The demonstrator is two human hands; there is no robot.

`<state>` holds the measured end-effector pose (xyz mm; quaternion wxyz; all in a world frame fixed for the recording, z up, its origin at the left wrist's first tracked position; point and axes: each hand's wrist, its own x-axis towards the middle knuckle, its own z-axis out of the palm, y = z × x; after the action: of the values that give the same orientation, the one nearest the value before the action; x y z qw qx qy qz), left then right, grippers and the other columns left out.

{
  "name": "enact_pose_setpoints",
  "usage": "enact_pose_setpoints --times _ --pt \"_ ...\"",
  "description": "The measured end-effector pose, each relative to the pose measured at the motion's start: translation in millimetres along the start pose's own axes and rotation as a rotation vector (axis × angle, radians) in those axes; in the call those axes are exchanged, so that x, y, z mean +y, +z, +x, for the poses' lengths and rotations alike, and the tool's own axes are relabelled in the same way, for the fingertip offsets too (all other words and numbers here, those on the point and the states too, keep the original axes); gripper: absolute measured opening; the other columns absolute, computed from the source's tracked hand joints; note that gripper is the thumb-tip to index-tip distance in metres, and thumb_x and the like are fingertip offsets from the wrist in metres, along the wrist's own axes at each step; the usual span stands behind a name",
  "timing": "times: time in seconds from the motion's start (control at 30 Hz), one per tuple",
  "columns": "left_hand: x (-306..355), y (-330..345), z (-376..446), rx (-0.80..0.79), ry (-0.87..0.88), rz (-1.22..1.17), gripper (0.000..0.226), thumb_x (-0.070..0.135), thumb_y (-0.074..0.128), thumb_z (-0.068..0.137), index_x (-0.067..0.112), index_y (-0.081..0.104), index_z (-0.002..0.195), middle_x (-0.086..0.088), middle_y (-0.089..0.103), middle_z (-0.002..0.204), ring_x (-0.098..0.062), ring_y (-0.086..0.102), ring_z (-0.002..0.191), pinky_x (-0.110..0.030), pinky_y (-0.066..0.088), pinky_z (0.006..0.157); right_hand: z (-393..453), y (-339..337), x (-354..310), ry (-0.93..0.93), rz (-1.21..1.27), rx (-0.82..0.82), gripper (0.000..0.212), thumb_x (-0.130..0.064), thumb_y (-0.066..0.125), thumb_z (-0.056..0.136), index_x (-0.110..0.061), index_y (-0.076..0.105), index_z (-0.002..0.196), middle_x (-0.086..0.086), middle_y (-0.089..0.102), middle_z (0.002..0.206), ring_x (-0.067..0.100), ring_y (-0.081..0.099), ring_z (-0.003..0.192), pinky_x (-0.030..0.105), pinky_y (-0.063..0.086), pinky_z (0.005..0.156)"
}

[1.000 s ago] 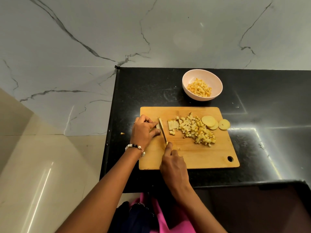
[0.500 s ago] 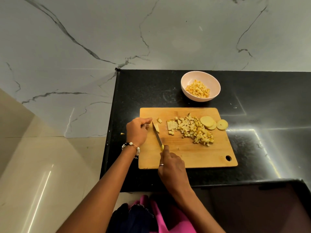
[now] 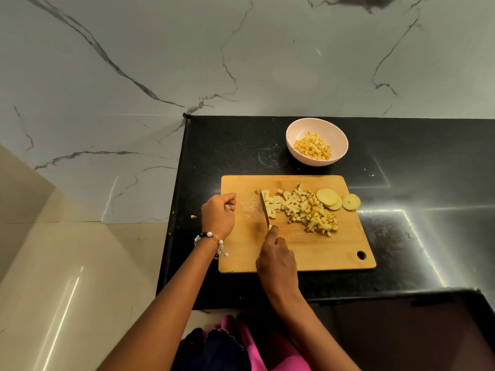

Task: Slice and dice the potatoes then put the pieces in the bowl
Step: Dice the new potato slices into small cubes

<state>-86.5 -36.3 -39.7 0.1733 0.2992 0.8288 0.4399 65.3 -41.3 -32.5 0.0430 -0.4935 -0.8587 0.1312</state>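
Observation:
A wooden cutting board (image 3: 316,253) lies on the black counter. A pile of diced potato (image 3: 302,208) covers its middle, with three round potato slices (image 3: 330,198) at its right edge. My right hand (image 3: 277,261) grips a knife (image 3: 264,208) whose blade rests against the left side of the pile. My left hand (image 3: 218,212) is curled into a fist at the board's left edge, apart from the potato, with nothing visible in it. Behind the board stands a pale bowl (image 3: 297,129) holding diced potato.
The black counter (image 3: 428,236) ends just left of the board, with a drop to a beige floor. One stray potato bit (image 3: 193,216) lies at that edge. A marble wall rises behind. A dark raised surface (image 3: 401,330) sits at the bottom right.
My left hand has let go of the potato strip and pulled back left into a fist. The knife has moved right, pushing the last cut pieces against the pile.

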Motion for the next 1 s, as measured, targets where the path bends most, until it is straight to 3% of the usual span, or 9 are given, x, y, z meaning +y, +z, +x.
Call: enact_pose_setpoints --times 0.2,0.3,0.4,0.47,0.6,0.73,0.83,1.0 --pt "-0.2 3.8 3.0 0.001 0.020 0.071 0.035 -0.007 0.046 0.090 0.006 0.066 0.115 -0.010 0.066 0.105 -0.019 0.061 0.097 -0.028 0.051 0.090 -4.2 -6.6 15.0 -0.005 -0.057 -0.054 0.058 -0.005 0.033 0.096 -0.003 0.010 0.149 0.015 0.053 0.121 0.033 0.060 0.095 0.035 0.044 0.070" --pt "5.5 6.3 3.4 -0.016 0.033 0.122 0.034 -0.005 0.047 0.090 0.009 0.066 0.116 -0.009 0.065 0.110 -0.018 0.061 0.100 -0.027 0.049 0.091 -6.6 -16.8 30.4 -0.026 -0.114 -0.015 0.060 -0.011 0.038 0.095 -0.010 0.014 0.150 0.011 0.054 0.119 0.030 0.060 0.094 0.034 0.040 0.064" --pt "13.5 9.7 1.3 -0.036 0.102 0.159 0.038 -0.006 0.045 0.090 0.011 0.065 0.118 -0.008 0.064 0.112 -0.018 0.060 0.101 -0.020 0.045 0.086 -7.3 -32.4 49.8 -0.072 -0.189 0.133 0.064 -0.011 0.076 0.069 -0.014 0.056 0.130 0.009 0.062 0.083 0.026 0.058 0.060 0.028 0.028 0.043" --pt "19.4 12.9 -2.3 -0.056 0.189 0.177 0.041 -0.007 0.044 0.089 0.013 0.065 0.118 -0.008 0.063 0.109 -0.019 0.059 0.099 -0.020 0.046 0.081 -6.6 -36.6 62.3 -0.100 -0.223 0.208 0.064 -0.006 0.085 0.052 -0.015 0.069 0.113 0.008 0.059 0.069 0.024 0.053 0.050 0.023 0.021 0.039" --pt "29.8 24.6 -11.5 -0.113 0.470 0.207 0.046 -0.006 0.053 0.083 0.023 0.067 0.116 -0.006 0.058 0.100 -0.023 0.050 0.093 -0.032 0.048 0.080 2.7 -45.8 89.5 -0.130 -0.251 0.296 0.060 -0.001 0.083 0.057 -0.021 0.070 0.112 0.010 0.058 0.072 0.029 0.051 0.060 0.028 0.025 0.047" --pt "32.9 37.9 -12.3 -0.160 0.706 0.446 0.062 -0.009 0.062 0.077 0.042 0.065 0.112 -0.004 0.057 0.114 -0.025 0.049 0.100 -0.035 0.048 0.073 11.1 -50.0 108.8 -0.163 -0.256 0.354 0.057 -0.001 0.082 0.061 -0.027 0.070 0.111 0.010 0.060 0.078 0.029 0.053 0.068 0.033 0.025 0.057" --pt "33.5 42.5 -13.9 -0.125 0.714 0.590 0.056 -0.003 0.064 0.077 0.040 0.065 0.113 -0.007 0.055 0.121 -0.029 0.049 0.109 -0.042 0.046 0.078 13.3 -51.6 120.2 -0.179 -0.234 0.401 0.057 -0.001 0.081 0.062 -0.030 0.070 0.110 0.008 0.062 0.081 0.029 0.054 0.073 0.036 0.025 0.062" --pt "31.2 47.3 -13.6 -0.046 0.653 0.672 0.058 -0.006 0.072 0.065 0.027 0.068 0.113 -0.010 0.058 0.113 -0.032 0.054 0.101 -0.043 0.048 0.072 16.6 -52.2 141.0 -0.114 -0.160 0.413 0.049 -0.007 0.083 0.065 -0.031 0.071 0.107 0.005 0.061 0.078 0.029 0.054 0.071 0.036 0.025 0.063"
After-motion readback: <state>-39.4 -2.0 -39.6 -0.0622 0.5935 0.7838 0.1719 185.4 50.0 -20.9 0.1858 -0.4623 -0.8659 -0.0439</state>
